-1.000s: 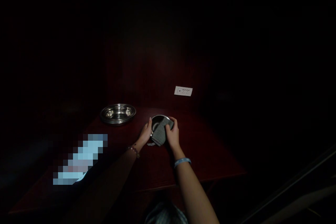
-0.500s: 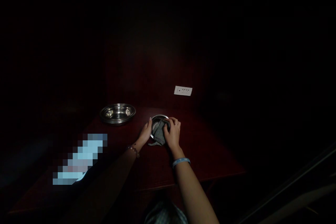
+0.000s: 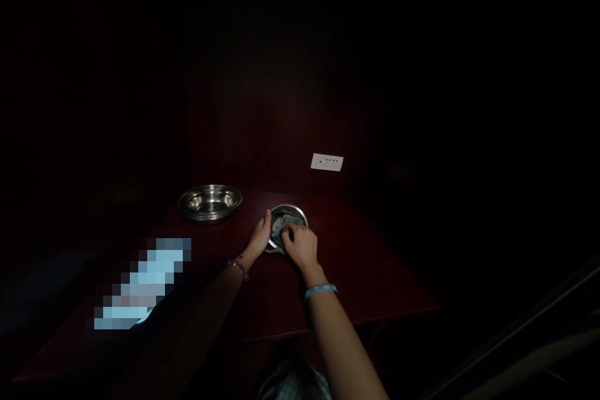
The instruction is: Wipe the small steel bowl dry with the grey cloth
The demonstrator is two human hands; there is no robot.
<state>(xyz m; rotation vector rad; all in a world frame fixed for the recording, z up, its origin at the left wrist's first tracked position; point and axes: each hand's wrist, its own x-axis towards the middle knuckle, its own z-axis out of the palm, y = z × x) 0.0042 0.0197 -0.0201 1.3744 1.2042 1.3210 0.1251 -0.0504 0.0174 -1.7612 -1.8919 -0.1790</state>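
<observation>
A small round metal bowl point(image 3: 304, 213) with a shiny rim rests on the dark red table. My left hand point(image 3: 259, 237) grips the bowl's left side, thumb up at the rim. Inside the bowl lies a bunched grey cloth point(image 3: 290, 221), part of it trailing out over the near rim. My right hand point(image 3: 301, 246) is closed on this cloth and presses it into the bowl, its fingertips partly hidden.
Farther left stands a larger, shallow steel dish point(image 3: 210, 203). A bright pixelated patch point(image 3: 145, 284) covers the table's left part. A white socket plate point(image 3: 327, 162) sits on the wall behind. The table's front edge point(image 3: 300, 332) runs near my body; surroundings are very dark.
My right hand has moved from the bowl's right rim left and down into the bowl, taking the cloth deeper inside. More of the right rim shows. My left hand stays put.
</observation>
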